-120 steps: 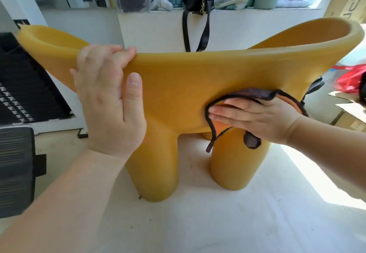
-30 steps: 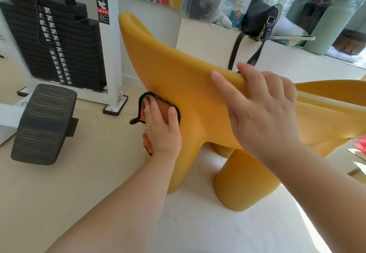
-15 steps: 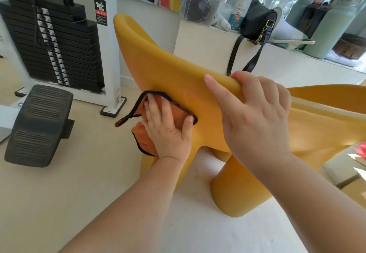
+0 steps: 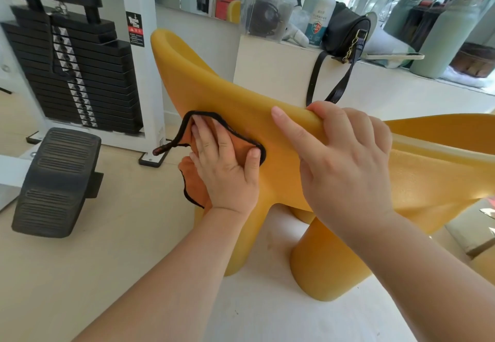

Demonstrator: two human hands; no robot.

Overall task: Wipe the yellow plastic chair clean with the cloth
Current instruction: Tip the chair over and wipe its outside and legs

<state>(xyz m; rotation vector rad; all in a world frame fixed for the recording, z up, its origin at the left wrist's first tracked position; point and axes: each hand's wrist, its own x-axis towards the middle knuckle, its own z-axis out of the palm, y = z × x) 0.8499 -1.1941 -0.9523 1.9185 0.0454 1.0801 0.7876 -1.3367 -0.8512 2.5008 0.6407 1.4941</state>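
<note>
Wipe in progress. Left hand, fingers straight and spread, presses the cloth flat on the outer wall of the yellow chair, left of centre frame. Right hand grips the chair's top rim, fingers curled over it, thumb laid along the wall. Chair stands on the floor, centre to right of frame.

Judgement: partway. The 2 visible legs and the right-hand stretch are probably left to wipe; no dirt shows either way.

Cloth: orange, soft nap, black stitched edge, 1 corner dangling. Chair: moulded plastic, matt, faintly grainy, rounded rim, stubby cylindrical legs.
</note>
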